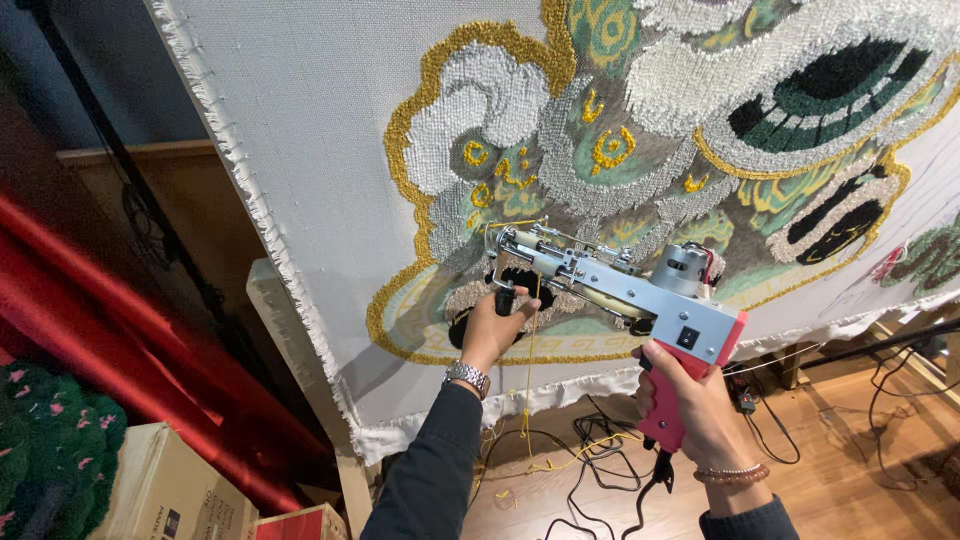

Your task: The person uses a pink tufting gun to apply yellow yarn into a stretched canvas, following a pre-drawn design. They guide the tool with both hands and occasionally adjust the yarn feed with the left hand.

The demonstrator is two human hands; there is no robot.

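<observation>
At the far left, a green tufted piece with pink flecks (50, 440) and a cardboard box (170, 490) are seen at about eight o'clock, beside red drapery (120, 330).

The left hand (492, 325), with a metal watch (467, 376) at its wrist, is clenched around the black front handle (505, 298) of the tufting gun (610, 285). The gun is held up against the stretched backing cloth (320, 130), near the lower gold border of the tufted design (640, 130). Its long axis is laid from ten o'clock at the nose down to four o'clock at the grip, so the needle end is nearer the left hand and the motor end nearer the right.

The gun is shown as a silver metal frame with a cylindrical motor and a pink-red rear grip. A yellow yarn (528, 400) is seen hanging from it toward the wooden floor (860, 450).

The right hand (695, 400), a bead bracelet (730, 473) at its wrist, is wrapped around the pink grip at five o'clock. Black cables (590, 470) are left trailing on the floor below.
</observation>
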